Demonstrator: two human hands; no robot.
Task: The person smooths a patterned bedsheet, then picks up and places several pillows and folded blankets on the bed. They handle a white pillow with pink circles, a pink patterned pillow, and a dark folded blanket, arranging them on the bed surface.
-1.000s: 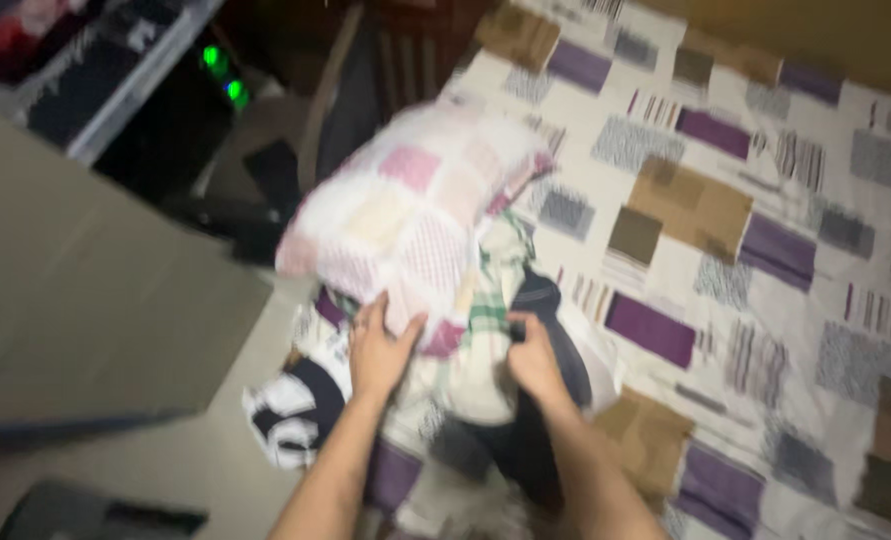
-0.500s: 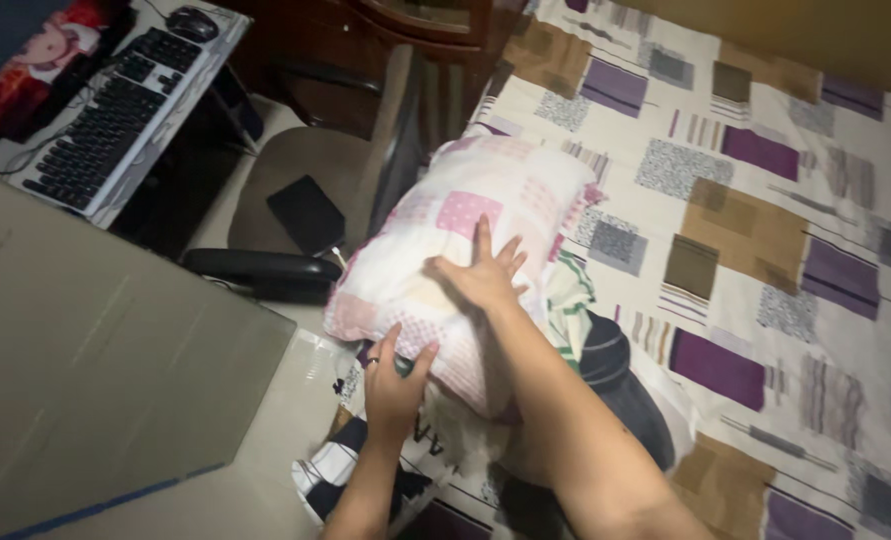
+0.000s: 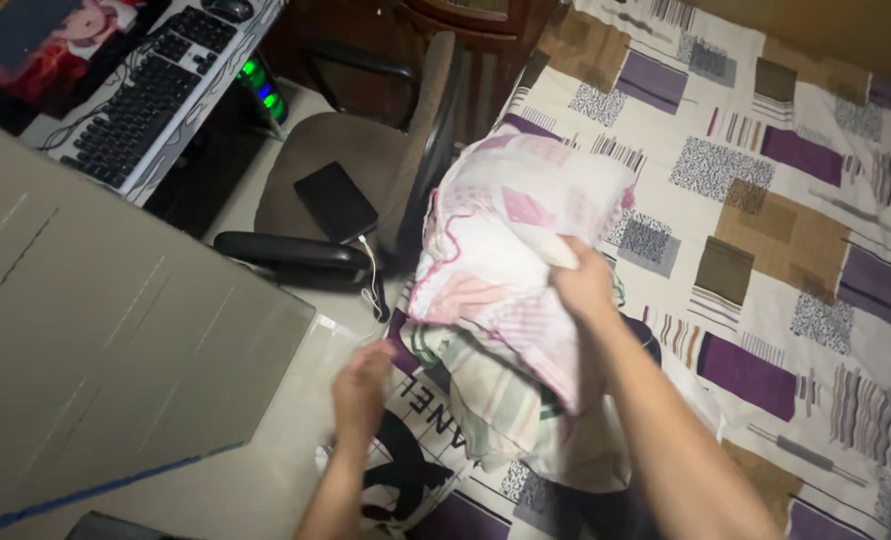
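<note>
A pink and white patchwork pillow (image 3: 505,230) is lifted at the near left edge of a bed. My right hand (image 3: 582,285) grips its right side, bunching the cover. My left hand (image 3: 360,390) hovers blurred below the pillow, beside a pile of clothes (image 3: 485,400) of checked green, white and dark fabric; I cannot tell whether it holds anything. A black and white garment (image 3: 405,465) hangs over the bed's edge under that hand.
The bed wears a bedsheet (image 3: 765,200) with purple, brown and grey patches. A swivel chair (image 3: 355,170) with a black flat device (image 3: 335,200) on its seat stands left of the bed. A keyboard (image 3: 145,95) lies on a desk at top left. A large grey panel (image 3: 95,340) fills the left.
My right hand went from lying flat on the pillow to gripping its side and lifting it. My left hand let go of the pillow's lower edge and dropped away to the left.
</note>
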